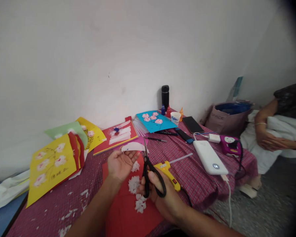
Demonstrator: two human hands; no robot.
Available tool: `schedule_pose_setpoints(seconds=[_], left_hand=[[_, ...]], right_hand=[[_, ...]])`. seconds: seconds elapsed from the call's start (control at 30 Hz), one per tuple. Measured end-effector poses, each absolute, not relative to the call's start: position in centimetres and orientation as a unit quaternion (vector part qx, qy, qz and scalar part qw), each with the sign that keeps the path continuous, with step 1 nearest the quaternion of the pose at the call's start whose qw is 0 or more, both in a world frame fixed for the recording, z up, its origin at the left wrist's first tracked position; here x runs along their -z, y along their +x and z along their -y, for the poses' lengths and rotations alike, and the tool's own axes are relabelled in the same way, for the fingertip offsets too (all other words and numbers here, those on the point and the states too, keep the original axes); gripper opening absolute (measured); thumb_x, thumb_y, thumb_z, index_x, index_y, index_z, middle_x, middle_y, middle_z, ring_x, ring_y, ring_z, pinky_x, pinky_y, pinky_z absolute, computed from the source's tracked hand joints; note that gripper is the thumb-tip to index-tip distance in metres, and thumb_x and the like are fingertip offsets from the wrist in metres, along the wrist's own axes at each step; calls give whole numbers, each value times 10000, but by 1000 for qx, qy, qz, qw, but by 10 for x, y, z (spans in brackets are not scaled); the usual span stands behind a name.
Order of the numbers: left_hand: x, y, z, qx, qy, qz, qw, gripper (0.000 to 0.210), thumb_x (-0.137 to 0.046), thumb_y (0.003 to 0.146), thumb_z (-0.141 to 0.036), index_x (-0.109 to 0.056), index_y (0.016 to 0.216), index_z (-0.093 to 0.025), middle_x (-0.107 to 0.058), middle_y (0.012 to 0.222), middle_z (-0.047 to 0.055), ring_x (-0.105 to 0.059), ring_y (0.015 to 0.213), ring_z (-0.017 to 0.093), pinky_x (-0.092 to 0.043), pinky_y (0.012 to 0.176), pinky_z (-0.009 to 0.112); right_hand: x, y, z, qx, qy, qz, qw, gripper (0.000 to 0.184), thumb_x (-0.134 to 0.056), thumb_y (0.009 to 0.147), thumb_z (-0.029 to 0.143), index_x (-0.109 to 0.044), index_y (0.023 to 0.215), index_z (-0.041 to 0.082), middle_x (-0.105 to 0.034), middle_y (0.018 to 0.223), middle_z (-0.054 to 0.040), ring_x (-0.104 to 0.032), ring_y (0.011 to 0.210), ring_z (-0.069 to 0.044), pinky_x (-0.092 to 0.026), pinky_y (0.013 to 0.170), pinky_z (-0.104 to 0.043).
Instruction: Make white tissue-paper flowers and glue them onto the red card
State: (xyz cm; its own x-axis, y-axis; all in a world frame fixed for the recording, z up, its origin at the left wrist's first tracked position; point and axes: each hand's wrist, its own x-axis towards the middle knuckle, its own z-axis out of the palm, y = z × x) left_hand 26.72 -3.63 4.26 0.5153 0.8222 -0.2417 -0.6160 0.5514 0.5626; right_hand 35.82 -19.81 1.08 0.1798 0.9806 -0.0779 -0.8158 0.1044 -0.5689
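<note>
My left hand (pixel 121 165), palm up, holds a white paper strip (pixel 133 146) at the tips of its fingers. My right hand (pixel 169 197) grips black-handled scissors (pixel 147 160) by their loops, which are spread apart. The blades point upward at the strip's right end; whether they touch it I cannot tell. Beneath both hands lies a red sheet (pixel 122 210) carrying several crumpled white paper flowers (pixel 134 185). Just beyond my right hand, a yellow glue gun (pixel 168 171) rests on the tablecloth with a clear glue stick out of its back.
Flower cards (pixel 51 161) lean at left; a blue card (pixel 155 121) lies behind. Paint bottles (pixel 168 112), a paper cup (pixel 175 118) and a black flask (pixel 165 96) stand near the wall. A power bank (pixel 209 158) and purple socket (pixel 230 146) lie right. Another person's hands (pixel 273 140) rest at far right.
</note>
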Motion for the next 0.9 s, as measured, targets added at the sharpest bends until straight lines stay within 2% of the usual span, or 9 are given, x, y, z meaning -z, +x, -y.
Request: schedule_pose_setpoints(seconds=[0.37, 0.67, 0.9], left_hand=[[-34, 264, 36, -428, 189, -261, 845, 165, -497, 696, -148, -659, 665, -141, -724, 760, 138, -735, 829, 319, -586, 847, 574], [-34, 267, 37, -426, 179, -263, 847, 139, -508, 682, -147, -634, 625, -165, -700, 709, 113, -730, 806, 301, -585, 853, 554], [-31, 267, 36, -423, 185, -263, 847, 130, -505, 665, -152, -630, 632, -166, -688, 697, 110, -727, 801, 301, -590, 849, 539]], right_hand=[[-8, 357, 196, -598, -286, 177, 727, 306, -767, 870, 429, -607, 962, 185, -653, 862, -5, -628, 698, -129, -507, 670, -275], [-8, 358, 195, -585, -325, 192, 718, 329, -762, 865, 456, -592, 913, 178, -634, 786, 14, -607, 607, -105, -503, 598, -251], [1, 357, 189, -561, -357, 202, 718, 375, -762, 847, 503, -579, 896, 179, -622, 726, 27, -551, 517, -87, -486, 476, -217]])
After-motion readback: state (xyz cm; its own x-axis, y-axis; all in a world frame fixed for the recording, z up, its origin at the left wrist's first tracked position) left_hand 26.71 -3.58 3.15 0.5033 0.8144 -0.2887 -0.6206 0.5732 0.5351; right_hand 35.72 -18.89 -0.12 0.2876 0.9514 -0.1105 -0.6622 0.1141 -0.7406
